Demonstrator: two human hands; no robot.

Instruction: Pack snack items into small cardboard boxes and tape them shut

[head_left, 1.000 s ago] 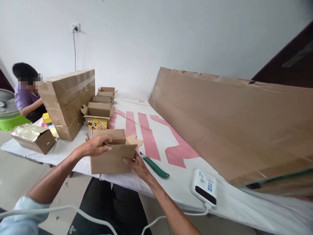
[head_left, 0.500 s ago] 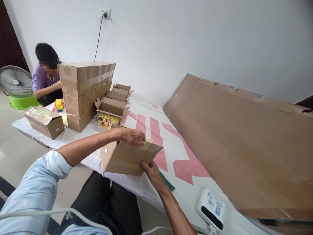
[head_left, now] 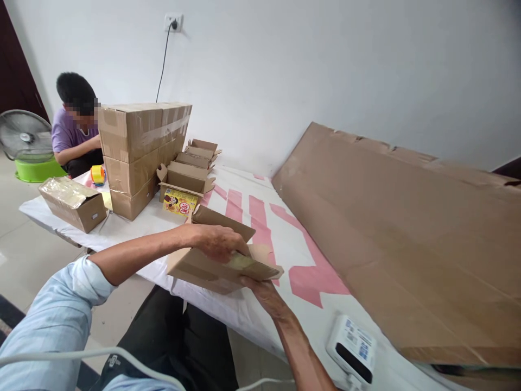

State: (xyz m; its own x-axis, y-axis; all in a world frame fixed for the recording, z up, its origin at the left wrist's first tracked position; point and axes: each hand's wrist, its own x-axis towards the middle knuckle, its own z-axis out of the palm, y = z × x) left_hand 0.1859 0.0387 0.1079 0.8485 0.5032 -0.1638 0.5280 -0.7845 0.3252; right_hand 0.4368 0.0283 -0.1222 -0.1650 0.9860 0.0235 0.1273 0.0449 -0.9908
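Left hand (head_left: 220,243) is clamping the top flap of the small carton (head_left: 203,270). Right hand (head_left: 262,290) is pinching its near corner. Carton is tilting at the table (head_left: 134,231) edge. Likely worth supporting underneath and pressing flaps flush.

carton (head_left: 203,271) before box stack (head_left: 138,146) — sheet (head_left: 407,233) right

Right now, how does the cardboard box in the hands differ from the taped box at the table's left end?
The held cardboard box is open, one flap raised; the taped box is closed, its top covered with shiny tape. The held cardboard box is tilted, gripped by the left hand and right hand; the taped box sits flat on the table, untouched. Both are brown cardboard.
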